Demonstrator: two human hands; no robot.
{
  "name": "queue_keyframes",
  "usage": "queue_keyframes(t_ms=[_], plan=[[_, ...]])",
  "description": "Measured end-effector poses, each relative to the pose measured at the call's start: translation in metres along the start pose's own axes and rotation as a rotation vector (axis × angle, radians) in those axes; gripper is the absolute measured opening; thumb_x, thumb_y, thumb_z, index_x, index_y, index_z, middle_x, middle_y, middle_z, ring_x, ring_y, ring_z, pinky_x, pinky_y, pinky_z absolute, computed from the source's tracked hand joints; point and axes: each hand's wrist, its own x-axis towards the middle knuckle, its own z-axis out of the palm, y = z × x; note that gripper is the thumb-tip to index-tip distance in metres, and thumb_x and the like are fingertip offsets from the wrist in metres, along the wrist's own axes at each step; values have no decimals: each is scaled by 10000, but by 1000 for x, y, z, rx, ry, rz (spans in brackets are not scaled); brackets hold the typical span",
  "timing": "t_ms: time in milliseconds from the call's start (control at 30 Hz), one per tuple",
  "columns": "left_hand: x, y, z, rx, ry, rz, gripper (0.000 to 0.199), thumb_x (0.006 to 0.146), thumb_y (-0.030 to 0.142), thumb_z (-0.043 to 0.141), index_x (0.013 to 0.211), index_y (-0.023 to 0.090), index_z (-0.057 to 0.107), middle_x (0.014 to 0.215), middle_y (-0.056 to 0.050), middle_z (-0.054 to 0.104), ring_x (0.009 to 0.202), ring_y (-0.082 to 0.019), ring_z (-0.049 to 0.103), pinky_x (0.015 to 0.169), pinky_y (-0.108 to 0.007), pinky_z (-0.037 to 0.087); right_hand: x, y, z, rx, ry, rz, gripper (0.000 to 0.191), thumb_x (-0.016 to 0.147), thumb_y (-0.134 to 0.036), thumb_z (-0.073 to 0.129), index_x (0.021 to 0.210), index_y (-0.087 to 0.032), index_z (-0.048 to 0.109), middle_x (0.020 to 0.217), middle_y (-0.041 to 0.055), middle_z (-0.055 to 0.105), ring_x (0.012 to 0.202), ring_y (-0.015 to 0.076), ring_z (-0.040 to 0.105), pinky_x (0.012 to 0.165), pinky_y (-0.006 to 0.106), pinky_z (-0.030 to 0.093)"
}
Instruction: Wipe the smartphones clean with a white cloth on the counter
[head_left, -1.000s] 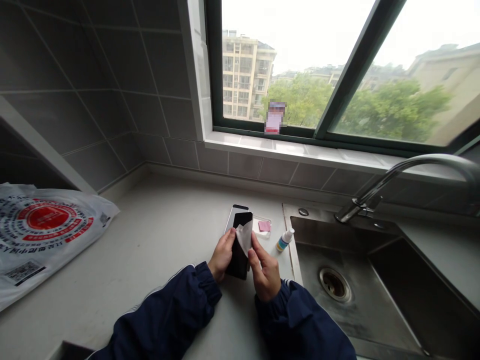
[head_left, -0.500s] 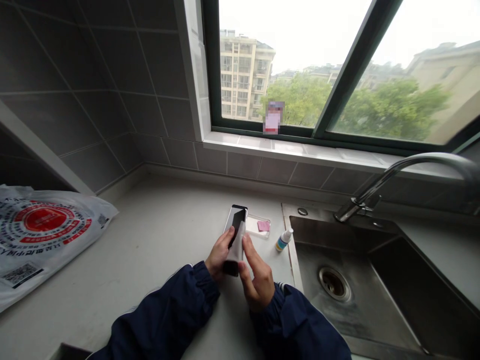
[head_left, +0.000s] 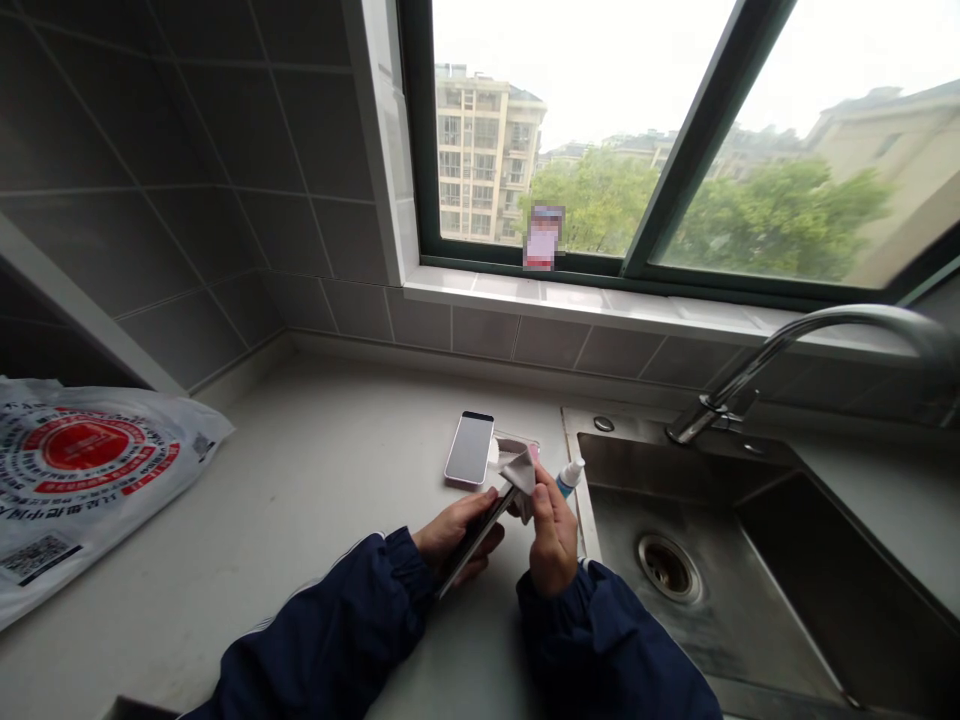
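Observation:
My left hand (head_left: 454, 530) is closed around a dark smartphone (head_left: 474, 545), held tilted and nearly edge-on to me. In my right hand (head_left: 553, 537), a grey cloth (head_left: 519, 472) is pinched between thumb and fingers, touching the upper end of that phone. A second phone (head_left: 470, 450), with a grey screen, lies face up on the counter just beyond my hands. The cloth and my fingers partly cover a clear case (head_left: 517, 436) with a pink piece at it. Close behind my right hand stands a small white-capped spray bottle (head_left: 572, 474), its lower part hidden.
A steel sink (head_left: 720, 640) with a curved faucet (head_left: 795, 325) lies to the right. On the left, a white plastic bag (head_left: 202, 425) with red print rests on the pale counter (head_left: 322, 430). Past the tiled ledge (head_left: 600, 300) is a window.
The held phone has turned from face-up to nearly edge-on and come lower, uncovering the second phone. My right hand has moved right with the cloth, now at the phone's upper end.

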Motion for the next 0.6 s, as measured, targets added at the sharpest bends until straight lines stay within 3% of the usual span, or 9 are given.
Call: queue_keyframes(t_ms=[100, 167, 267, 333, 467, 600], plan=[[2, 0, -10, -27, -177, -71, 428, 937, 523, 329, 1159, 218, 533, 485, 68, 442, 213, -83, 298, 248, -192, 187, 5, -1, -1, 34, 9, 74, 441, 923, -518, 511, 1132, -162, 666, 1119, 87, 687, 1069, 242, 615, 914, 344, 496], [4, -3, -18, -71, -292, -105, 380, 936, 425, 340, 1182, 208, 532, 496, 51, 462, 219, -85, 318, 265, -180, 177, 7, 0, 1, 55, 11, 122, 418, 891, -534, 554, 1046, -163, 672, 946, 68, 704, 823, 198, 652, 660, 274, 538], [9, -10, -28, -160, -383, -166, 437, 921, 439, 322, 1214, 196, 537, 516, 29, 482, 239, -82, 325, 301, -177, 192, 9, 7, 3, 109, 6, 211, 416, 836, -563, 613, 984, -175, 635, 764, 19, 667, 466, 103, 511, 358, 204, 385], [12, -13, -31, -189, -392, -181, 492, 899, 501, 340, 1198, 179, 561, 534, 10, 506, 250, -77, 312, 307, -194, 213, 10, 12, 3, 136, 10, 264, 436, 807, -576, 641, 985, -179, 616, 739, 7, 658, 399, 78, 450, 316, 193, 340], [16, -11, -28, -216, -380, -227, 664, 878, 667, 249, 1076, 143, 606, 679, -68, 618, 366, -144, 483, 371, -266, 350, 10, 18, 2, 141, 60, 321, 476, 754, -581, 696, 988, -172, 629, 759, 21, 672, 513, 129, 577, 393, 216, 449], [13, -1, -20, -285, -394, -239, 860, 770, 822, 265, 1160, 114, 560, 929, -170, 659, 722, -287, 669, 660, -428, 518, 11, 18, -1, 98, 110, 297, 490, 724, -589, 718, 952, -160, 659, 750, 26, 681, 552, 141, 592, 427, 216, 452]])
